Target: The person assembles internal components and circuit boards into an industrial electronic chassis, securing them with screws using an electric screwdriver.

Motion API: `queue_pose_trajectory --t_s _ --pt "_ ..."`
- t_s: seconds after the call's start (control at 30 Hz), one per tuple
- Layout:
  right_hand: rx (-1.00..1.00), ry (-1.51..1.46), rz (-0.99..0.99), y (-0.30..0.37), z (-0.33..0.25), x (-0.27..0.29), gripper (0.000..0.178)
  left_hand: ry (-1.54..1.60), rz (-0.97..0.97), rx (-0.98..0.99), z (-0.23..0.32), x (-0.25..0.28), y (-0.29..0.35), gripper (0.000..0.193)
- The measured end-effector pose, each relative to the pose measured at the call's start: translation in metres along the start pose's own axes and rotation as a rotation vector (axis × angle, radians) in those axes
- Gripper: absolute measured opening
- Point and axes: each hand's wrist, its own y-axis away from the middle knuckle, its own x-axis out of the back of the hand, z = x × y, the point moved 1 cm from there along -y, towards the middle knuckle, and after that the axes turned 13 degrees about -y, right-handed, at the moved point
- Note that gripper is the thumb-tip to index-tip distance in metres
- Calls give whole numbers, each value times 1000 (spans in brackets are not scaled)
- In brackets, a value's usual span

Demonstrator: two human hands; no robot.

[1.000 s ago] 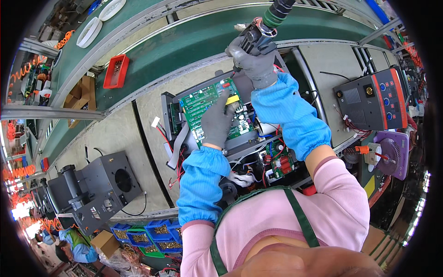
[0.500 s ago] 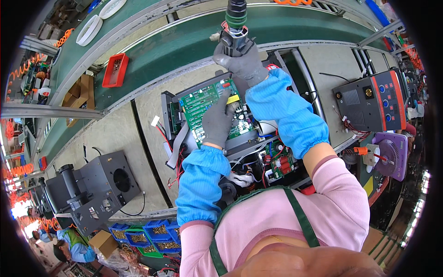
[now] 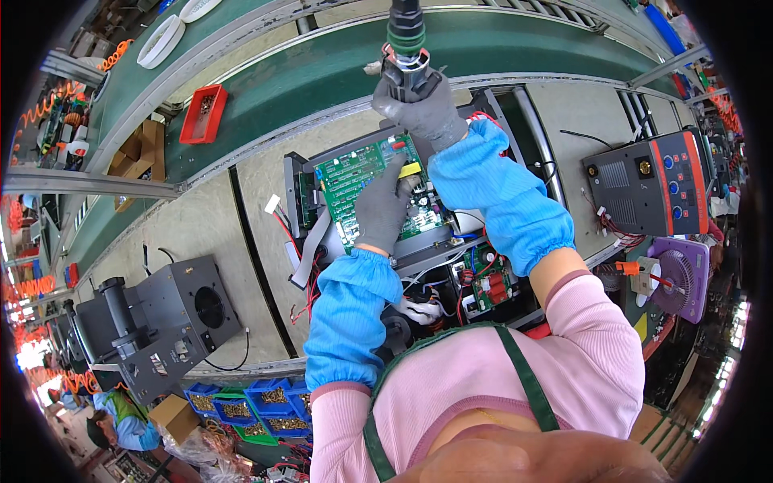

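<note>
Nearest to the body, inside the opened dark metal chassis (image 3: 292,189), a small circuit board with red components (image 3: 494,287) is seen uncovered among bundled wires. Just beyond it, the large green circuit board (image 3: 350,173) is laid over the chassis. On this board the gloved left hand (image 3: 380,211) is rested; one finger is stretched toward a yellow component (image 3: 411,171), but whether something is pinched by the fingertips cannot be told. At the left side, a grey ribbon cable (image 3: 309,256) and a white connector (image 3: 272,204) on red wires are left lying loose. Near the far edge of the board, a power screwdriver (image 3: 408,34) is gripped by the gloved right hand (image 3: 431,113), with the fingers wrapped around it; its tip is hidden.

It may be judged that the placing of the board is done, while its fastening cannot be confirmed. The white connector seems not yet plugged, and no cover is fitted. Farther, a red bin (image 3: 196,136) with small parts is placed on the green conveyor belt (image 3: 314,92).
</note>
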Motion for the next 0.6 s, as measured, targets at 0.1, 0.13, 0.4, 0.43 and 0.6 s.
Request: queue_pose_trajectory --t_s 0.1,0.13,0.4,0.43,0.6 --pt "0 -37 9 -1 -1 2 42 0 -17 4 2 1 -1 40" --pt "-12 -15 17 -1 -2 3 43 -4 -22 4 3 2 0 40" --pt "79 -180 117 17 -44 -17 29 142 90 -12 -5 8 6 39" --pt "79 -228 118 24 -59 -12 23 546 -75 183 -10 16 6 43" --pt "99 -418 124 63 -102 -4 23 1932 -259 425 11 32 44 49"
